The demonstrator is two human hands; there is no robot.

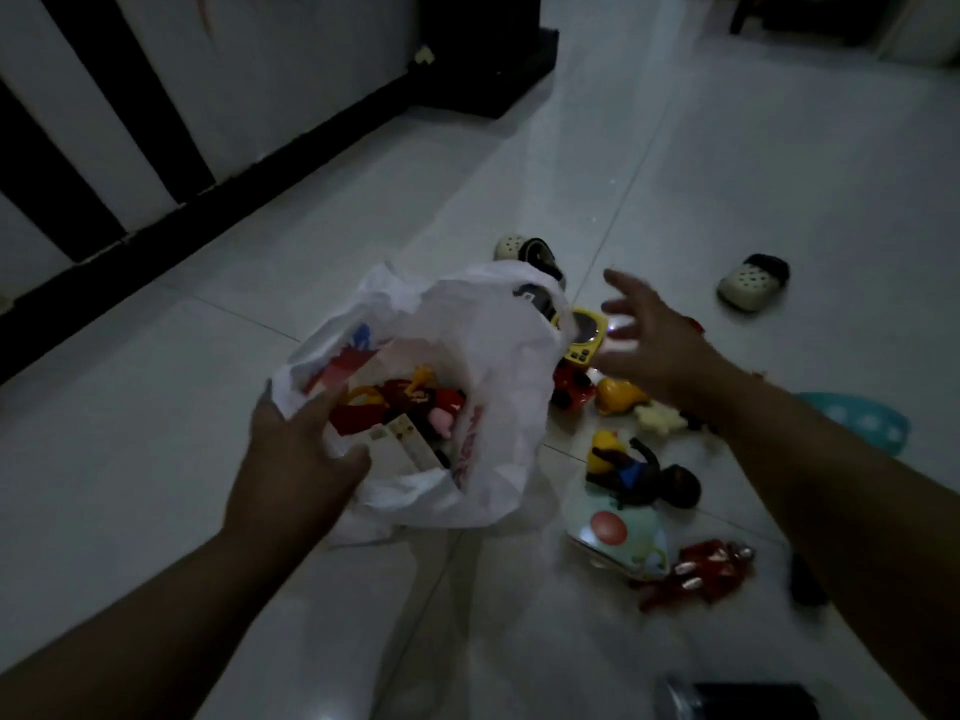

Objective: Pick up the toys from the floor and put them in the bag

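Two bare hands (291, 459), crinkled plastic bag (498, 330)

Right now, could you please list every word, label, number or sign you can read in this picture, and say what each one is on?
No text can be read with certainty.
White plastic bag: red lettering on its inner right wall, too blurred and creased to read; a red and blue logo on its left wall, no legible letters.
Card or box inside the bag: small print, too small to read.
Round toy with the red circle: no legible text.

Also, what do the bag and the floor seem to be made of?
The bag looks like thin white plastic film: it crinkles and is translucent. The floor looks like glossy pale tile, probably ceramic: grout lines and soft reflections show.
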